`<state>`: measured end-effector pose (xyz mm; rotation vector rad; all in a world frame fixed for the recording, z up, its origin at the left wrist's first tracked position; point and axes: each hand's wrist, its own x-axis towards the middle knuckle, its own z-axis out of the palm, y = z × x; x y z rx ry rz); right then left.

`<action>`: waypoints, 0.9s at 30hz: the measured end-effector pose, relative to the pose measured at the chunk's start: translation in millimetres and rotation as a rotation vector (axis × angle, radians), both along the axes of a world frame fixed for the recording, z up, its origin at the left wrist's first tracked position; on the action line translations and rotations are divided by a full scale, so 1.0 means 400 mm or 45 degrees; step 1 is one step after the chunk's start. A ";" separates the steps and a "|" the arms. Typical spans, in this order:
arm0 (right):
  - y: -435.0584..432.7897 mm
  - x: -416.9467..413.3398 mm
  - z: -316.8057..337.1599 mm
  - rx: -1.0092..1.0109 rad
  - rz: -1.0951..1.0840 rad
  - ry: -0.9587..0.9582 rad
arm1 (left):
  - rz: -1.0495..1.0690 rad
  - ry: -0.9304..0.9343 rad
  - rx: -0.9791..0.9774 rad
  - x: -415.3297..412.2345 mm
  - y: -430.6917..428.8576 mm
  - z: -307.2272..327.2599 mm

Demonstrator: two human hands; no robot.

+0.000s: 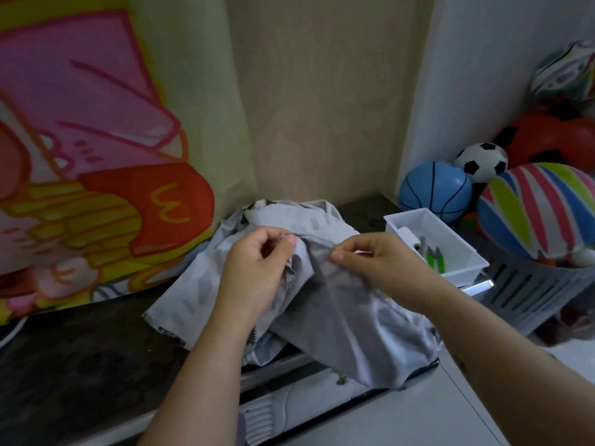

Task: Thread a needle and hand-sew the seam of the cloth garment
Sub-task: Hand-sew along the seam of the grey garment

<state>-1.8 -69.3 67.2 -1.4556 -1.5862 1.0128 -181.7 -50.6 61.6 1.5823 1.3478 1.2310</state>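
**Head camera: seam is in hand, but no stitches to be seen yet**

Head view, working down from the biggest thing: a large printed fabric hanging in pink, yellow and red (96,140) fills the left. Below it runs a dark mottled worktop (80,355). The task's thing, a pale grey cloth garment with darker grey dashes (338,317), lies heaped in the middle of that worktop, and one corner drapes over the front edge.

To the right, a grey slotted plastic basket (528,284) holds toy balls. A white rectangular plastic tray (415,217) sits just beside the garment, with green-handled snips (434,255) lying in it.

Both hands are up on a raised fold of the garment. The left hand (254,272) has its fingers curled, and thumb and forefinger pinch the fold's edge. The right hand (373,255), close by, also has its fingers curled in a pinch at the cloth. We cannot tell whether that pinch holds a needle, as it is too small and blurred.

A thin dark line runs between the two pinches. It may be thread or only the seam edge.

We judge threading to be probably done, since the hands are at the seam rather than at the tray. We see no finished stitches, so nearly all of the sewing, along with knotting and cutting the thread, looks left to do.
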 end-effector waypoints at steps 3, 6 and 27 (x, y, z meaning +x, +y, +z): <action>0.019 0.033 0.005 0.168 -0.195 -0.099 | -0.042 0.255 0.010 0.003 0.008 -0.023; 0.035 0.057 0.018 0.425 -0.257 -0.202 | 0.028 0.398 0.127 0.019 0.020 -0.033; -0.007 -0.025 -0.003 0.136 -0.042 -0.508 | -0.104 0.161 -0.229 0.030 0.041 -0.062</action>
